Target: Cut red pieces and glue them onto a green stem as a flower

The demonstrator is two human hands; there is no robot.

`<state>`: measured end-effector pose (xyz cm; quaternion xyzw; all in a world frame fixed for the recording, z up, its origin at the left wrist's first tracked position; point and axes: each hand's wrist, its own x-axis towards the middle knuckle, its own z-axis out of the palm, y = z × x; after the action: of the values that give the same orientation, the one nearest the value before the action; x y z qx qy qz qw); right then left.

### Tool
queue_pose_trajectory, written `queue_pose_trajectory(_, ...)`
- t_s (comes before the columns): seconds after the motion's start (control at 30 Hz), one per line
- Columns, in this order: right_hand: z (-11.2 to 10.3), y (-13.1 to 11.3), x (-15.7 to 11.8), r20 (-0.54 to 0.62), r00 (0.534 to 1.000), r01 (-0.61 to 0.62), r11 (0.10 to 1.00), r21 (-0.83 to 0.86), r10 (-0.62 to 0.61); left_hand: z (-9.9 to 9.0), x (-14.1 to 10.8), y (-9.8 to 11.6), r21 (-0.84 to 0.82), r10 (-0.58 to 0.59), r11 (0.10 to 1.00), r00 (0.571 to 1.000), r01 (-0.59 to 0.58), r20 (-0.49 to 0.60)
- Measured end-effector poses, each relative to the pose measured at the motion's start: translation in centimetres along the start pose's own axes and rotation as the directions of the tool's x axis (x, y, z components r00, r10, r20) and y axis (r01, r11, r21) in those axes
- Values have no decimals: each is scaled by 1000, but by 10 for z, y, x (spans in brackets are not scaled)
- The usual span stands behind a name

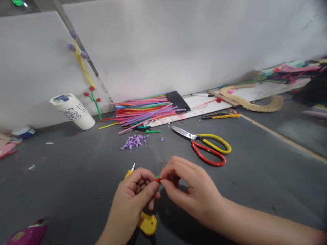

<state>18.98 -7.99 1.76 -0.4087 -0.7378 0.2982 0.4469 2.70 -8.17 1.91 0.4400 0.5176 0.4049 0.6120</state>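
My left hand (136, 194) and my right hand (187, 183) meet low in the middle of the view. Between their fingertips is a tiny red and green piece (157, 179), pinched from both sides; much of it is hidden by the fingers. A yellow tool with a pointed metal tip (146, 223) lies under my left hand, which covers its middle. Beyond my right hand rest scissors (196, 137) with one red and one yellow handle, blades slightly apart. A heap of small purple cut bits (133, 142) and a short green stem (153, 131) lie further back.
Behind are a bundle of coloured pipe-cleaner-like sticks (145, 110), a black phone-like slab (178, 101), a white cup (74, 110) and a yellow utility knife (224, 116). A cardboard curve (270, 103) is at right, a purple object (28, 234) front left. White panels stand behind.
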Motion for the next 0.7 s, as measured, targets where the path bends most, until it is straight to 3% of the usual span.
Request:
queue_pose_trajectory(0.57, 3, -1, 1, -17, 1000, 9, 999, -45, -9, 0, -2, 1, 18, 22, 1000, 1000, -22, -8)
queue_pose_trajectory(0.7, 0, -1, 1, -38, 999, 20, 1000, -9, -20, -3, 0, 0, -47, 29, 999, 999, -28, 40)
